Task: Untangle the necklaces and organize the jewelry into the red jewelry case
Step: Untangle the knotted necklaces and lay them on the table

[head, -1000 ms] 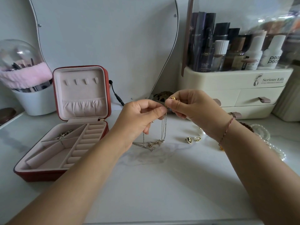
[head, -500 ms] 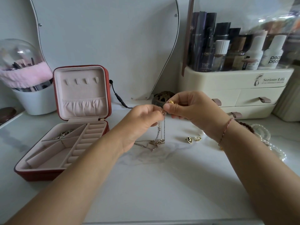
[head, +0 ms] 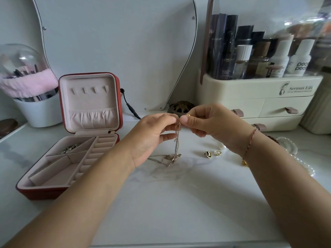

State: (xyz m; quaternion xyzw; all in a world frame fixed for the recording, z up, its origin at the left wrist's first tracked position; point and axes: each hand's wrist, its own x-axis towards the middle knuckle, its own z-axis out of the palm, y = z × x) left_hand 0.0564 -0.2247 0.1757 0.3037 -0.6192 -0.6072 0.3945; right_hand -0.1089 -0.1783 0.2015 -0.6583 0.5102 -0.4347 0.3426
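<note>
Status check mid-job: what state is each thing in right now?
Red square jewelry case: open, lid upright.
Tangled thin metal necklaces: hanging from both hands, lower ends on the white table.
Left hand: pinching the necklaces.
Right hand: pinching the necklaces.
Cream plastic organizer drawers: closed.
Two small gold-rimmed earrings: loose on the table.

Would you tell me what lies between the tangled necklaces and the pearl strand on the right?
In the head view, a black oval piece and a pale piece, both gold-rimmed. The wrist of the right hand hides the stretch nearer the pearl strand.
</note>
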